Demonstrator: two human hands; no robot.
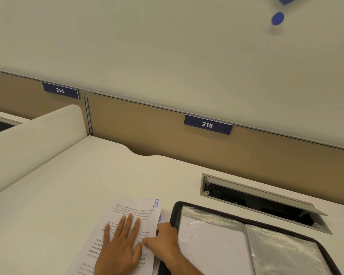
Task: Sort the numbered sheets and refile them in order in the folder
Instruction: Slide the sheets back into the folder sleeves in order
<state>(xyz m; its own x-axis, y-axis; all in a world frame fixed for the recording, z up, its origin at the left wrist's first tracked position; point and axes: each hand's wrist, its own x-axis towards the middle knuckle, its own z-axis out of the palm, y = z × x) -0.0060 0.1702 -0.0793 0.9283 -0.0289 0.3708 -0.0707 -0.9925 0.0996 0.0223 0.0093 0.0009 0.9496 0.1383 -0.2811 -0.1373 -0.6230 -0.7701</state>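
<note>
Left hand (pixel 120 247): flat on sheet 8, fingers straight and spread, pressing it to the desk.
Right hand (pixel 164 241): at the sheet's right edge, fingers curled under, thumb tip touching the paper; cannot tell whether pinching the edge.
Sheet 8 (pixel 135 213): printed page, blue handwritten 8 at top right corner, lying tilted on the desk just left of the folder.
Lower sheet (pixel 159 218): peeking out under the right edge of sheet 8, blue mark partly hidden.
Folder (pixel 246 245): open, black-edged, clear sleeves, white page in the left sleeve; near corner hidden behind the right wrist.
Desk (pixel 58 195): white.
Cable tray (pixel 256 201): lid raised, behind the folder.
Partition (pixel 157 132): tan, with tags 214 (pixel 60 90) and 215 (pixel 207 124).
Wall: blue round dot (pixel 277 18) at upper right.
</note>
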